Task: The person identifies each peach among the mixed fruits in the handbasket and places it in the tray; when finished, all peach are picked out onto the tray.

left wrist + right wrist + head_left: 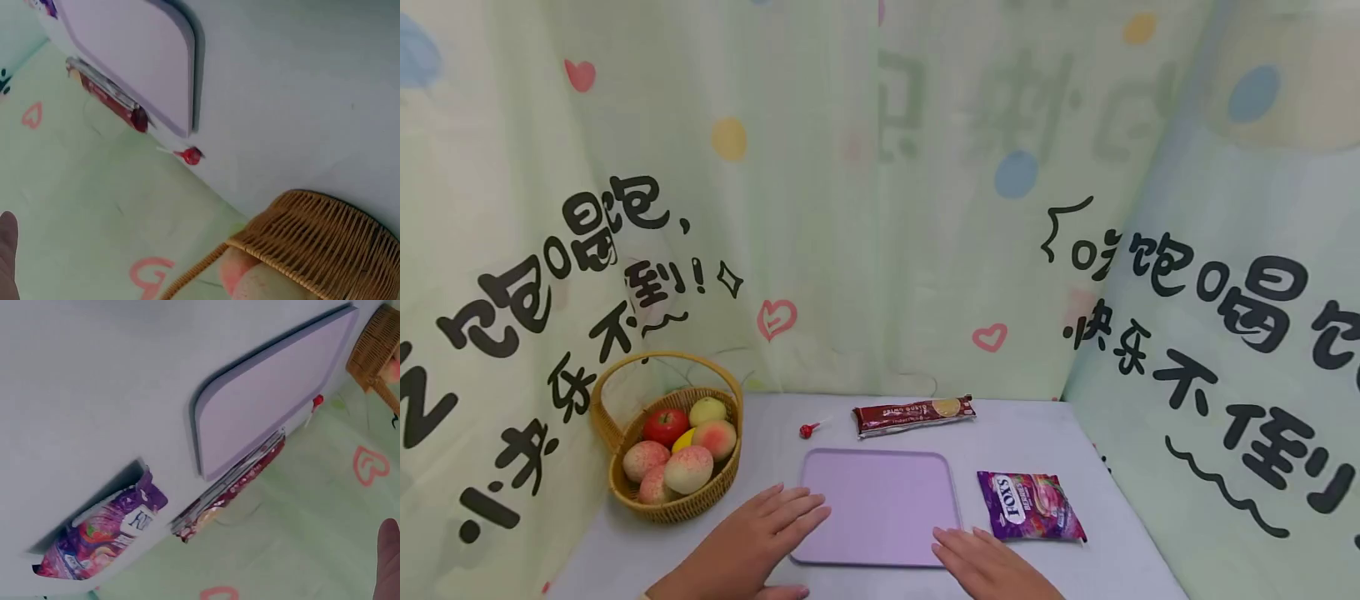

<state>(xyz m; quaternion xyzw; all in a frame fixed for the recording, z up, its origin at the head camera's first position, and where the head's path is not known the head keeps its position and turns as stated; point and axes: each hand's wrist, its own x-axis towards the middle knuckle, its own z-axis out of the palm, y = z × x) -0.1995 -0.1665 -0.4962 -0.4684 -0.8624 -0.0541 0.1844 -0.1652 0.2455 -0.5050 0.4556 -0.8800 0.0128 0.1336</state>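
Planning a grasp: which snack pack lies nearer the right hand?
The purple FOX'S bag, right of the tray, beyond the right hand; the red packet lies farther, behind the tray.

Head and wrist views — shared tray (877,507)

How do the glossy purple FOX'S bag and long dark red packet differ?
The glossy purple FOX'S bag is short and broad; the long dark red packet is slim. The bag lies right of the flat lilac tray; the packet lies beyond the tray's far edge. The bag carries large white lettering, the packet smaller pale lettering. Both lie on the pale tabletop, printed and shiny.
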